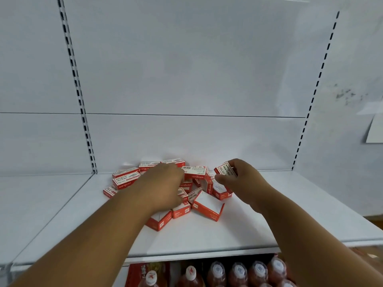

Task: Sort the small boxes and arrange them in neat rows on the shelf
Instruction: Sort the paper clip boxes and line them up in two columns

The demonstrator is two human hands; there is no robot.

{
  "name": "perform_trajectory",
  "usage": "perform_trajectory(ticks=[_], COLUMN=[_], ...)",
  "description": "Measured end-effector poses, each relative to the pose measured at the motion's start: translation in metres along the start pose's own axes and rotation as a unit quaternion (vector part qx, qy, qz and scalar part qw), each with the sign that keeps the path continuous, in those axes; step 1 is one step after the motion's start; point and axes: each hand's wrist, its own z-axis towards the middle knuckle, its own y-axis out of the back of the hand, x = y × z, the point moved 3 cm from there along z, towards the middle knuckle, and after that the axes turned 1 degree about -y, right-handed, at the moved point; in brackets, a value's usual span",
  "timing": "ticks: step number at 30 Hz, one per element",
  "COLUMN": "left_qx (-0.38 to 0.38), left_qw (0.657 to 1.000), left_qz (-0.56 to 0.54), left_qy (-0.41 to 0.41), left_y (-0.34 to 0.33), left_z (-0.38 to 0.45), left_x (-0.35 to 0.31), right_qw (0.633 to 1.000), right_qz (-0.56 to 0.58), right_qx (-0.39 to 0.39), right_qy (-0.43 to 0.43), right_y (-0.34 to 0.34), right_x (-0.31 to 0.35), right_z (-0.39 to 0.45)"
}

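Several small red-and-white boxes lie in a loose heap (207, 205) at the back middle of the white shelf (238, 233). My left hand (165, 183) rests palm-down on the heap, its fingers curled over the boxes and touching a box with a barcode label (194, 171); whether it grips that box is hidden. My right hand (240, 177) is at the heap's right edge, lifted a little, holding one small box (226, 169) tilted between thumb and fingers. At the left of the heap a few boxes (124, 179) lie flat, side by side.
The shelf's white back panel has slotted uprights at left (83, 112) and right (310, 100). Below the shelf's front edge stand bottles with white caps (238, 272). A sheet of paper (375, 129) hangs on the wall at right.
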Motion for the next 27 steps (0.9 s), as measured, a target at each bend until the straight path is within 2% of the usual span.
perform_trajectory(ticks=[6,9,13,15,16,20,21,23,25,27], left_qx=[0.023,-0.029,-0.125,-0.151,-0.156,-0.134,-0.124,-0.116,-0.111,-0.108], left_qw=[0.999,0.991,0.937,0.880,0.841,0.612,0.579,0.563,0.586,0.627], left_qz=[0.017,-0.110,-0.298,-0.416,-0.482,-0.743,-0.771,-0.787,-0.775,-0.747], left_qy=[0.036,0.070,0.134,0.171,0.192,0.237,0.235,0.223,0.209,0.194], left_y=[-0.004,0.005,0.019,0.020,0.018,0.012,0.010,0.005,0.001,-0.004], left_z=[-0.002,-0.006,-0.007,-0.001,0.002,0.018,0.023,0.034,0.046,0.061], left_x=[-0.001,0.003,-0.002,-0.009,-0.013,-0.036,-0.042,-0.054,-0.068,-0.083], right_qw=[0.999,0.996,0.969,0.949,0.942,0.932,0.932,0.928,0.925,0.934], right_qz=[0.023,0.075,0.248,0.315,0.334,0.361,0.362,0.371,0.379,0.356], right_qx=[0.012,0.000,0.006,0.004,0.002,-0.013,-0.017,-0.020,-0.015,-0.024], right_qy=[0.032,0.037,0.009,-0.005,-0.010,0.001,0.005,0.007,0.002,-0.005], right_y=[-0.012,-0.010,-0.005,-0.001,0.001,0.017,0.023,0.035,0.048,0.064], right_x=[0.013,0.016,0.015,0.014,0.014,0.010,0.007,-0.001,-0.014,-0.030], right_z=[-0.006,-0.007,-0.007,-0.008,-0.009,-0.009,-0.009,-0.008,-0.007,-0.005])
